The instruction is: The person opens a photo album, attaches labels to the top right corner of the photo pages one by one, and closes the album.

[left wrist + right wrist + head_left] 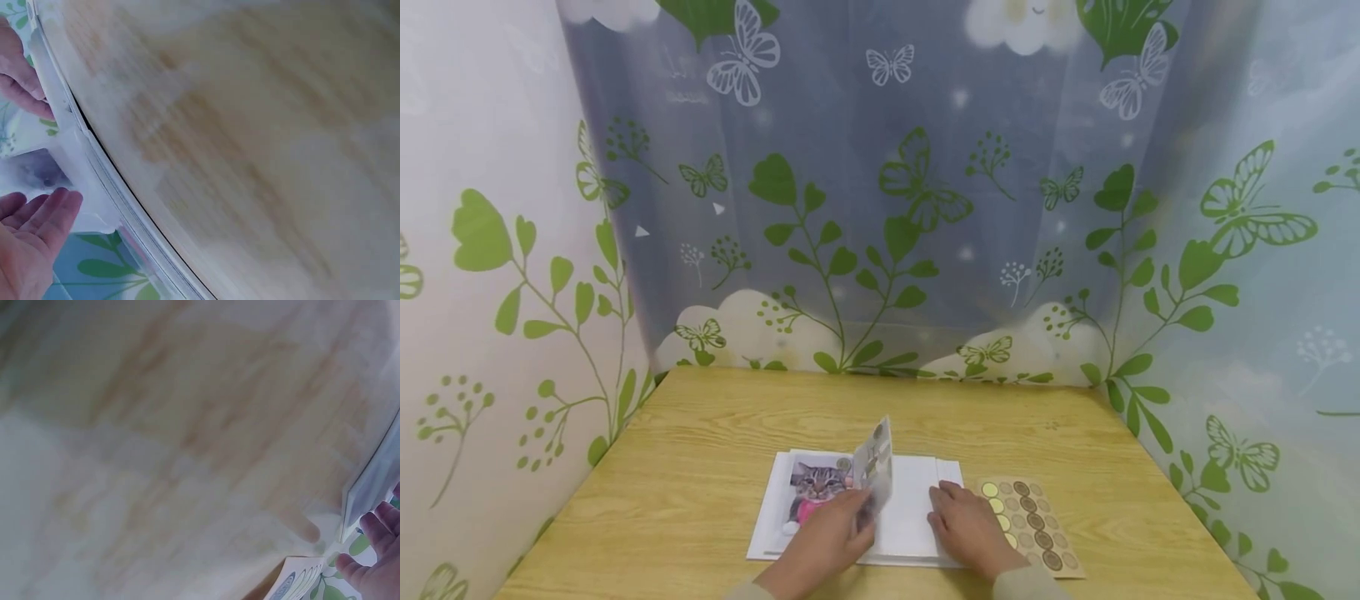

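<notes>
An open white album (913, 500) lies on the table, with a cat picture (822, 483) on its left page. Over the fold my left hand (831, 529) holds a printed card (874, 467) by its lower part, the card standing tilted upward. Its thumb shows below the fingers; the contact at the card's edge is partly hidden. My right hand (966, 525) rests palm down at the right edge of the blank page, fingers extended. In the right wrist view, the fingers of the right hand (378, 556) lie straight by the album's edge.
Right beside the album lies a tan sheet (1060, 533) of round stickers in rows, partly under the right forearm. The wooden table (700, 433) reaches back to a printed curtain (850, 267), with more curtain on both sides.
</notes>
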Available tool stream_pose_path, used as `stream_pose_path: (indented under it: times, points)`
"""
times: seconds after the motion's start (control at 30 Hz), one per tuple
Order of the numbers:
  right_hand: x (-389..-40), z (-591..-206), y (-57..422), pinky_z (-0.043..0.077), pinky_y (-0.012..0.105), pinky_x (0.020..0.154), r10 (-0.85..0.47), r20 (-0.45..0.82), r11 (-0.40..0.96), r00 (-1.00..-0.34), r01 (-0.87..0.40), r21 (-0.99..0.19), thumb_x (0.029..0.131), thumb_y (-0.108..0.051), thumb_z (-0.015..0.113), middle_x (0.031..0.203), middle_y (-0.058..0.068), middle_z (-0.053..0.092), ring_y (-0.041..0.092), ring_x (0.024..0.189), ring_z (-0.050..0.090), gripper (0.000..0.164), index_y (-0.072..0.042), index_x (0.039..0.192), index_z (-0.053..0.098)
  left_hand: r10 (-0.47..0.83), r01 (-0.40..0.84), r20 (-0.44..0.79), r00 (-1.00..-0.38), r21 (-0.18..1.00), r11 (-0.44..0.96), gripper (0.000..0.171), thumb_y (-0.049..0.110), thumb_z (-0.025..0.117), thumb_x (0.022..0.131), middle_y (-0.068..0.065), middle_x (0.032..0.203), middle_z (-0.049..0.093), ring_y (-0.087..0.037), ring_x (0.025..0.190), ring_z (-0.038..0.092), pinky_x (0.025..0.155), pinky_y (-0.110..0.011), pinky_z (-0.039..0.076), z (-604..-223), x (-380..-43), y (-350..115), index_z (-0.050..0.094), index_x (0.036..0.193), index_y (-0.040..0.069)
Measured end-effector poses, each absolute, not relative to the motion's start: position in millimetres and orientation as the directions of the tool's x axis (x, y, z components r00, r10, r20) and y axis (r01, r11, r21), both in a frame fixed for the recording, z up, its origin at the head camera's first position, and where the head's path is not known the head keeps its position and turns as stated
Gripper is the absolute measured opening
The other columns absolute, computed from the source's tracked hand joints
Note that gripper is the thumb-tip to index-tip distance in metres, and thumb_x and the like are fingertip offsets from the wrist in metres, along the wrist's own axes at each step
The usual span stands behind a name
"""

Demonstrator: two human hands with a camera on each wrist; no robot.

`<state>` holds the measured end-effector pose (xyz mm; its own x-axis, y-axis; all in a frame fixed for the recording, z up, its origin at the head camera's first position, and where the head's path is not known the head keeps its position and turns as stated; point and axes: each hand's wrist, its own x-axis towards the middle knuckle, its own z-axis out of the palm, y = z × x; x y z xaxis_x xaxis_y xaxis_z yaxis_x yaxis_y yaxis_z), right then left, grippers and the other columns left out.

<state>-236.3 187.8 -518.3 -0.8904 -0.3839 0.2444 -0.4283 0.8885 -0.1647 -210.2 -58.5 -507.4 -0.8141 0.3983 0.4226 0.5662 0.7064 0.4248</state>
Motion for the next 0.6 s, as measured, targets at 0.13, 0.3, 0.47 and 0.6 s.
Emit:
stream_pose_path:
  times: [0.13, 0.3, 0.47, 0.6]
  points:
    - [-234.7, -517.0, 186.8, 0.045, 0.059, 0.097, -0.384, 0.232, 0.891, -0.894, -0.425, -0.162, 0.096, -0.021, 0.061, 0.131, 0.024, 0.058, 0.041, 0.12, 0.056, 0.039, 0.002, 0.127, 0.061, 0.353, 0.524, 0.391, -0.85, 0.565, 0.637, 0.046, 0.02, 0.061, 0.095, -0.018, 0.121, 0.066, -0.029, 0.105, 0.066, 0.09, -0.044, 0.055, -504.4, -206.9, -64.9, 0.057, 0.133, -0.005]
    - [-233.9, -516.2, 185.7, 0.043, 0.063, 0.099, -0.373, 0.207, 0.898, -0.905, -0.408, -0.167, 0.097, -0.023, 0.06, 0.133, 0.023, 0.057, 0.041, 0.122, 0.055, 0.04, 0.002, 0.129, 0.06, 0.261, 0.417, 0.326, -0.909, 0.733, 0.537, 0.044, 0.016, 0.06, 0.096, -0.014, 0.106, 0.069, -0.021, 0.089, 0.068, 0.077, -0.032, 0.059, -496.4, -201.7, -76.6, 0.055, 0.131, -0.012]
    - [-233.1, -515.4, 186.4, 0.039, 0.068, 0.1, -0.348, 0.186, 0.909, -0.919, -0.379, -0.172, 0.098, -0.025, 0.058, 0.135, 0.02, 0.057, 0.04, 0.123, 0.054, 0.041, -0.001, 0.131, 0.06, 0.147, 0.386, 0.36, -0.921, 0.8, 0.459, 0.039, 0.01, 0.063, 0.091, -0.006, 0.091, 0.07, -0.014, 0.08, 0.066, 0.071, -0.026, 0.057, -490.5, -197.9, -89.4, 0.061, 0.124, -0.01]
    - [-233.8, -516.5, 189.3, 0.036, 0.07, 0.1, -0.337, 0.183, 0.913, -0.924, -0.368, -0.177, 0.098, -0.026, 0.058, 0.135, 0.019, 0.057, 0.04, 0.124, 0.053, 0.041, -0.002, 0.131, 0.06, 0.109, 0.325, 0.306, -0.946, 0.876, 0.358, 0.045, 0.003, 0.062, 0.089, -0.009, 0.089, 0.071, -0.015, 0.075, 0.068, 0.066, -0.023, 0.057, -489.0, -197.8, -98.7, 0.056, 0.13, -0.012]
